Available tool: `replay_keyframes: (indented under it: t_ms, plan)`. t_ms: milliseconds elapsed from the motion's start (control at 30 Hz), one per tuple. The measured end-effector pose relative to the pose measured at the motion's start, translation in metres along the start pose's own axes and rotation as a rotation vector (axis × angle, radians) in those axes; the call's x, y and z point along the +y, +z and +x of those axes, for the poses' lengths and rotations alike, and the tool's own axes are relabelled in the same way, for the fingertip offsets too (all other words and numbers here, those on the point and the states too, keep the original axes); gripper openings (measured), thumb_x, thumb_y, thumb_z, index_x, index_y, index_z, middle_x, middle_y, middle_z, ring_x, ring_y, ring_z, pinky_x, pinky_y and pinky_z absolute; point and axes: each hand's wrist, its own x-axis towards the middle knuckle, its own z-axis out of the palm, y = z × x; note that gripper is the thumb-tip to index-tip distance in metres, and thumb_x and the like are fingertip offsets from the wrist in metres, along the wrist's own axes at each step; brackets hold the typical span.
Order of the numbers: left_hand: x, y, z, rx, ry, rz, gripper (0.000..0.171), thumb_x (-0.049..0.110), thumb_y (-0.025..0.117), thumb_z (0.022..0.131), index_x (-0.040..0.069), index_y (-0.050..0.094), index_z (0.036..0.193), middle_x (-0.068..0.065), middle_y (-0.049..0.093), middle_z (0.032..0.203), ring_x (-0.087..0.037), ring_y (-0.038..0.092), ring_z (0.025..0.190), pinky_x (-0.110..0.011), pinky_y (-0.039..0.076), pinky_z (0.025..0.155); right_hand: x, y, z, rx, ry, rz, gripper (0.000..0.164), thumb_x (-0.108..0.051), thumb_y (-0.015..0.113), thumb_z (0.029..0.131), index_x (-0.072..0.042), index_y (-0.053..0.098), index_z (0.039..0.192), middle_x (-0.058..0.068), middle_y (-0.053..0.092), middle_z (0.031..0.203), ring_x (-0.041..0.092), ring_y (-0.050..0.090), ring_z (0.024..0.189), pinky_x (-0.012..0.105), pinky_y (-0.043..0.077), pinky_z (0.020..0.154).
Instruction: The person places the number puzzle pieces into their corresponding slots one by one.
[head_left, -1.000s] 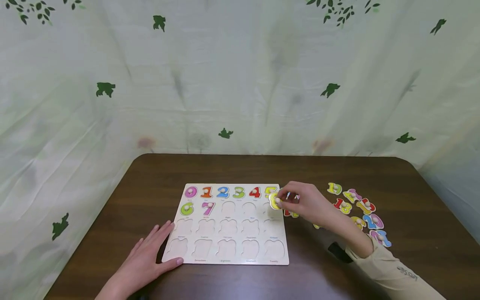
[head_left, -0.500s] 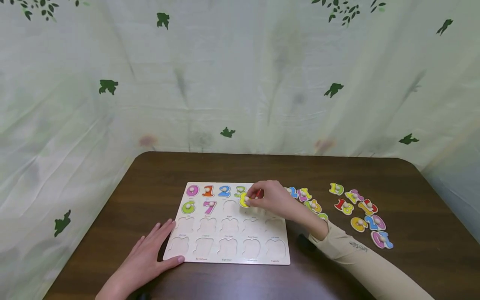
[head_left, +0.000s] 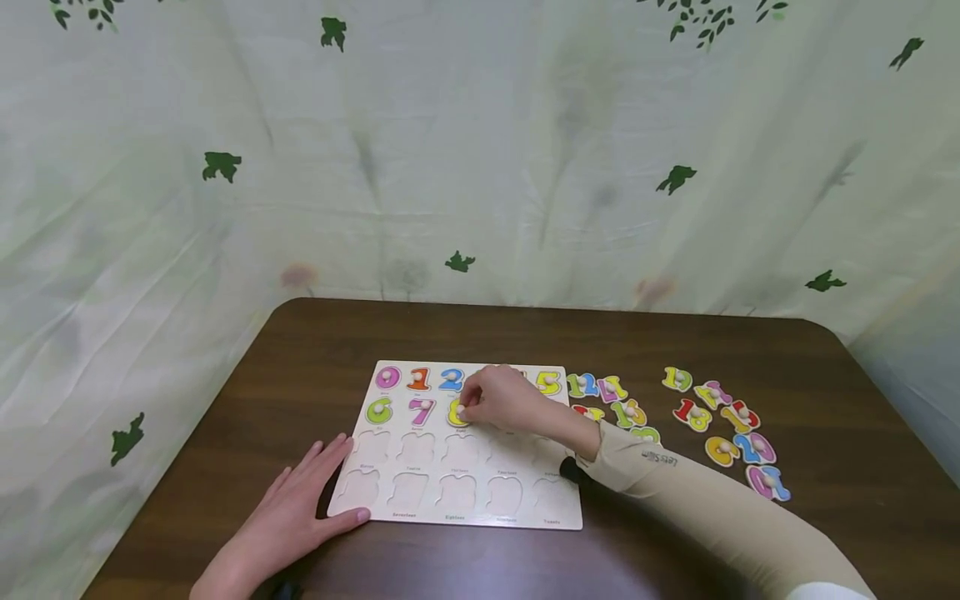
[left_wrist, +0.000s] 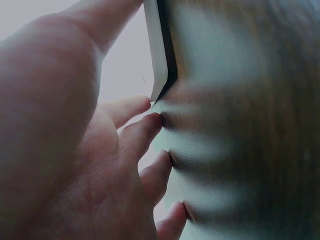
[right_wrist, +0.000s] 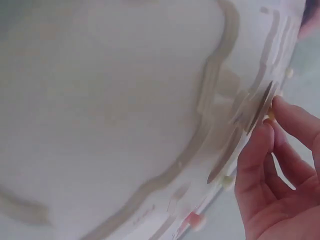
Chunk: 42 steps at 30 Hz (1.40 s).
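My right hand (head_left: 501, 398) pinches the knob of a yellow number 8 puzzle piece (head_left: 453, 413) over the second row of the white puzzle board (head_left: 480, 515), just right of the purple 7 (head_left: 421, 411). In the right wrist view the piece (right_wrist: 261, 107) is seen edge-on, tilted at the board's surface, with thumb and fingertips at its knob. My left hand (head_left: 288, 517) lies with spread fingers at the board's left edge, thumb on its lower left corner. The left wrist view shows those fingertips (left_wrist: 155, 120) beside the board's edge. My right hand covers part of the top row.
Several number pieces, such as the 12 (head_left: 582, 385), lie right of the board. Farther right is another loose group, including a red-and-yellow 18 (head_left: 692, 415) and a blue-and-purple 20 (head_left: 755, 448). A patterned curtain (head_left: 495, 150) hangs behind the brown table (head_left: 675, 333).
My right hand has carried the yellow 8 leftward across the board, from near its right edge to the spot beside the 7. The left hand has stayed in place.
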Motion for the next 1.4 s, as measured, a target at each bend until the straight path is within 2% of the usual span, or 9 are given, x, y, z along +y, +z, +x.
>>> replay_keyframes:
  t_ms: [267, 700, 867, 1033, 1233, 1400]
  plan:
    - [0.001, 0.0, 0.001, 0.006, 0.004, 0.002, 0.096, 0.066, 0.071, 0.077, 0.012, 0.04, 0.15, -0.015, 0.037, 0.154, -0.044, 0.027, 0.141, -0.07, 0.021, 0.104, 0.002, -0.003, 0.006, -0.054, 0.002, 0.019, 0.009, -0.024, 0.078, 0.086, -0.021, 0.07, 0.082, -0.009, 0.061, 0.069, 0.013, 0.054, 0.069, 0.025, 0.043, 0.062]
    - [0.0, 0.001, 0.001, -0.005, -0.002, 0.006, 0.097, 0.067, 0.07, 0.077, 0.013, 0.038, 0.151, -0.015, 0.035, 0.155, -0.044, 0.027, 0.141, -0.069, 0.021, 0.105, 0.002, -0.01, 0.009, -0.126, -0.02, -0.025, 0.009, -0.022, 0.077, 0.087, -0.02, 0.07, 0.081, -0.007, 0.06, 0.069, 0.012, 0.053, 0.067, 0.024, 0.042, 0.059]
    - [0.0, 0.001, 0.001, -0.007, -0.003, 0.005, 0.098, 0.067, 0.07, 0.077, 0.013, 0.038, 0.151, -0.015, 0.035, 0.155, -0.044, 0.026, 0.141, -0.069, 0.021, 0.105, 0.011, -0.013, 0.008, -0.155, -0.027, 0.088, 0.005, -0.013, 0.076, 0.087, -0.017, 0.072, 0.089, -0.005, 0.061, 0.073, 0.013, 0.054, 0.068, 0.024, 0.045, 0.058]
    - [0.001, 0.001, 0.002, -0.006, 0.0, 0.006, 0.098, 0.066, 0.071, 0.076, 0.012, 0.039, 0.151, -0.015, 0.035, 0.155, -0.045, 0.026, 0.141, -0.069, 0.02, 0.105, 0.023, -0.019, 0.001, -0.174, -0.018, 0.256, 0.013, -0.007, 0.073, 0.088, -0.014, 0.073, 0.099, -0.001, 0.062, 0.08, 0.016, 0.057, 0.068, 0.027, 0.053, 0.056]
    - [0.002, 0.001, 0.002, -0.001, 0.01, 0.006, 0.098, 0.065, 0.072, 0.077, 0.011, 0.039, 0.151, -0.016, 0.035, 0.155, -0.045, 0.026, 0.141, -0.069, 0.021, 0.105, 0.029, -0.027, -0.011, -0.137, -0.078, 0.353, 0.018, -0.009, 0.072, 0.089, -0.011, 0.073, 0.107, -0.001, 0.066, 0.088, 0.018, 0.061, 0.079, 0.035, 0.058, 0.06]
    - [0.0, 0.003, 0.001, -0.006, 0.001, 0.013, 0.099, 0.067, 0.071, 0.076, 0.011, 0.039, 0.151, -0.017, 0.034, 0.155, -0.046, 0.026, 0.14, -0.07, 0.021, 0.104, 0.028, -0.031, -0.025, -0.082, -0.15, 0.417, 0.025, -0.012, 0.073, 0.09, -0.006, 0.07, 0.113, -0.002, 0.067, 0.091, 0.018, 0.062, 0.082, 0.042, 0.058, 0.061]
